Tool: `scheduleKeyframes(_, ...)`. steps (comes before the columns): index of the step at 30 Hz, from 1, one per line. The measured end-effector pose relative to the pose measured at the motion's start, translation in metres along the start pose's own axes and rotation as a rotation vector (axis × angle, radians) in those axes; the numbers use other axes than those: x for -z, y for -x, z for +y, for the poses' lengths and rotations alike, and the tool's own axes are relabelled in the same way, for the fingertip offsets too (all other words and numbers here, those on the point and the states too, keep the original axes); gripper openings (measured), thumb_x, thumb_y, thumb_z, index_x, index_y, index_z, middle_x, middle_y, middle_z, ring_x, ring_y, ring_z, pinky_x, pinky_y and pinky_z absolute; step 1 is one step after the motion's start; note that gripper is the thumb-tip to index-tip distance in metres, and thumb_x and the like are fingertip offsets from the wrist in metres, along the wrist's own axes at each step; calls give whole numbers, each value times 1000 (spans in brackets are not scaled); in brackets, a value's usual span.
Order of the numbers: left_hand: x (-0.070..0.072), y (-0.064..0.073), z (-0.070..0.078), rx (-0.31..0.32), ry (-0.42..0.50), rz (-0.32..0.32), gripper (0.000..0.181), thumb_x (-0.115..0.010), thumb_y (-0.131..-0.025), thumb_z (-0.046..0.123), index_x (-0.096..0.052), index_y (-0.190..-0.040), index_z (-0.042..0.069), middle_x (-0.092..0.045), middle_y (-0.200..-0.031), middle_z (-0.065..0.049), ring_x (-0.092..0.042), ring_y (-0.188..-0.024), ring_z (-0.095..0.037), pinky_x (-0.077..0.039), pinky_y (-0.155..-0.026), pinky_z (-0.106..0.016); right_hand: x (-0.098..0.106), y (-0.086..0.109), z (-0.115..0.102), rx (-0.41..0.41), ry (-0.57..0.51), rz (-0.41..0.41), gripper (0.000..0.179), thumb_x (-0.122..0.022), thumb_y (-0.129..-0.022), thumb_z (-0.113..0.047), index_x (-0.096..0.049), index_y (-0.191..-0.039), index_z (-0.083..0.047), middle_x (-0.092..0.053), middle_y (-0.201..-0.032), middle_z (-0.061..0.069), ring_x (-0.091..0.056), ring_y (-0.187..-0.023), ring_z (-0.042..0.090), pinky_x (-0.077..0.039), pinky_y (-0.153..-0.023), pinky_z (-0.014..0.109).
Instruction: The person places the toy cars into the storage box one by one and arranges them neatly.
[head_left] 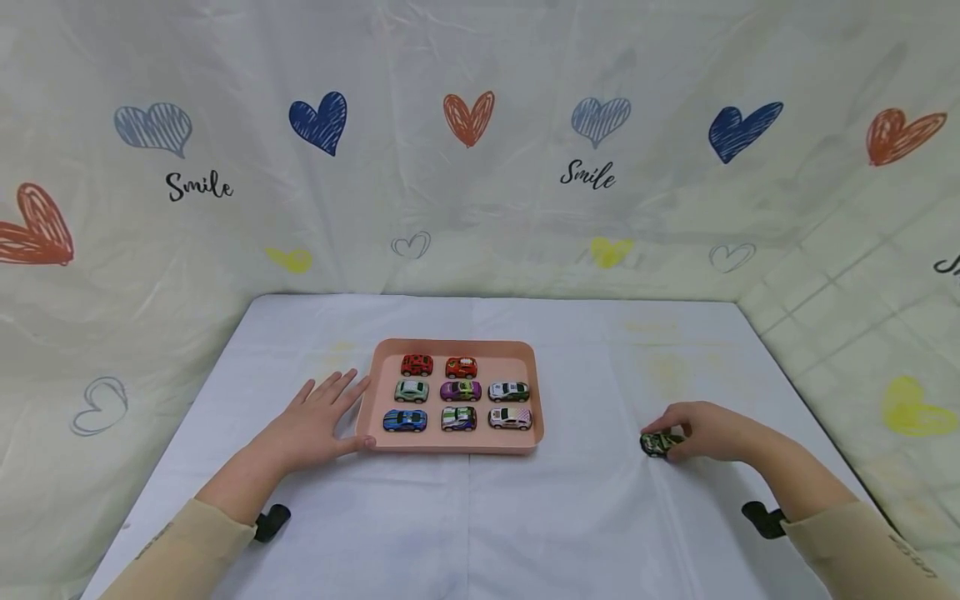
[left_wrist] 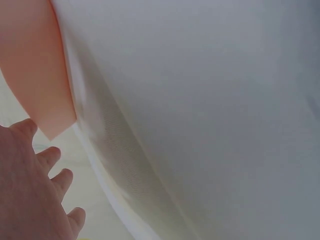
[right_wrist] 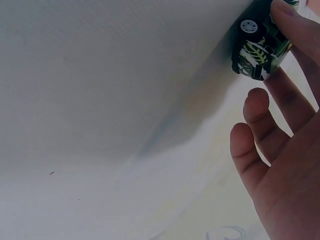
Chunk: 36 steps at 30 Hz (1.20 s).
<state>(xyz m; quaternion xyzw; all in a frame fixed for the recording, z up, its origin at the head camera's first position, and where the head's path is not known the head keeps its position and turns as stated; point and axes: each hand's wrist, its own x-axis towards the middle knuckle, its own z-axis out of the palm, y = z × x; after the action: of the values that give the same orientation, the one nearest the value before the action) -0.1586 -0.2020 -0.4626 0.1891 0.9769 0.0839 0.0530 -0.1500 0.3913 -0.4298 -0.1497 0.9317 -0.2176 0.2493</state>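
Note:
My right hand (head_left: 708, 429) pinches a dark green toy car (head_left: 657, 444) between thumb and fingers, low over the right part of the table. In the right wrist view the toy car (right_wrist: 257, 52) shows a leaf pattern and a grey-spoked wheel. At the left side of a pink tray (head_left: 457, 346), my left hand (head_left: 311, 421) lies with fingers spread and straight, its thumb touching the front left corner. Several toy cars stand in rows on the tray, among them a blue car (head_left: 405, 421), a purple car (head_left: 461, 391) and a red car (head_left: 417, 365). The back right spot is bare.
A white cloth covers the table (head_left: 585, 517). Behind it and along the sides hangs a pale curtain (head_left: 510, 208) printed with hearts and words. Black straps (head_left: 763, 520) show at both wrists by the beige sleeves.

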Motion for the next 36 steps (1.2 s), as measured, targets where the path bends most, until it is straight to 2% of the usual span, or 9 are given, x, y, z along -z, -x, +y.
scheduleKeyframes(8, 1, 0, 2, -4, 10, 10, 103, -59, -80, 76, -29, -158, 15, -26, -162, -15, -19, -148, -40, -11, -118, -62, 4, 0, -6, 73, 16, 26, 38, -80, -82, -19, -73, -120, -19, -63, -108, -3, -50, -84, 17, -45, -66, 29)
scheduleKeyframes(21, 3, 1, 2, 4, 2, -3, 101, -58, -81, 76, -29, -158, 16, -26, -162, -13, -19, -148, -39, -11, -118, -62, 10, -6, -20, 101, 23, 37, 40, -79, -84, -25, -71, -123, -20, -62, -106, -6, -51, -88, 15, -45, -68, 28)
scheduleKeyframes(27, 2, 0, 1, 2, -2, 0, 102, -56, -81, 78, -29, -158, 16, -25, -162, -13, -19, -148, -39, -11, -118, -62, 10, -14, -26, 99, 18, 43, 39, -79, -85, -24, -71, -123, -21, -61, -104, -7, -50, -87, 15, -45, -68, 28)
scheduleKeyframes(36, -1, 0, 0, -10, 13, 16, 104, -57, -79, 78, -30, -157, 16, -27, -161, -14, -20, -148, -39, -11, -118, -62, 13, -30, -37, 159, 31, 56, 39, -77, -87, -27, -70, -125, -22, -61, -106, -7, -49, -83, 15, -44, -66, 27)
